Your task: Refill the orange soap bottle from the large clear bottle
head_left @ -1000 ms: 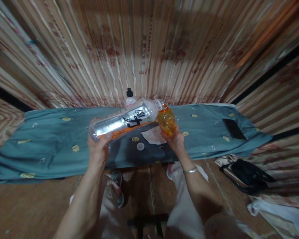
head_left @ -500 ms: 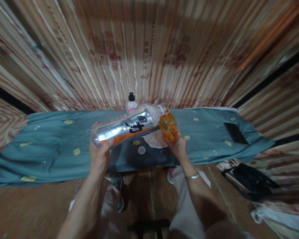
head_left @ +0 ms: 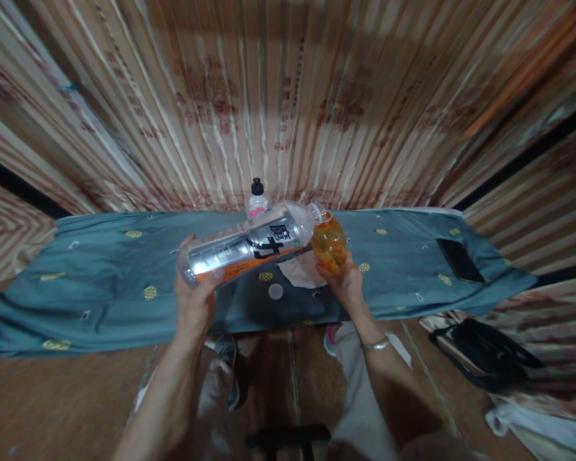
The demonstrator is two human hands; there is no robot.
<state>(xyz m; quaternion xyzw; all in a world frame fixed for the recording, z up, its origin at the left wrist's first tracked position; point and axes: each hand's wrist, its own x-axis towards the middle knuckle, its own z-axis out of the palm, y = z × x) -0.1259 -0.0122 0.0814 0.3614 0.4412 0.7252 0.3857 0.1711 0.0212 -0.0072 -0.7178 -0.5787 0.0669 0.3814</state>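
My left hand (head_left: pixel 195 296) grips the base of a large clear bottle (head_left: pixel 249 246) with a black and orange label, tipped on its side. Its open mouth meets the mouth of a small orange bottle (head_left: pixel 329 244), which my right hand (head_left: pixel 348 285) holds upright from below. Orange liquid lies along the lower side of the large bottle. Both bottles hang above a table under a teal patterned cloth (head_left: pixel 100 282). On the cloth beneath them lie a white round cap (head_left: pixel 275 291) and a white paper napkin (head_left: pixel 303 274).
A small clear bottle with a black cap (head_left: pixel 256 200) stands at the table's back edge by the striped curtain. A black phone (head_left: pixel 459 260) lies on the cloth at the right. A black bag (head_left: pixel 484 352) sits on the floor to the right.
Both bottles stay joined mouth to mouth; the large bottle has shifted slightly to the right with the small one. The view moved a little.
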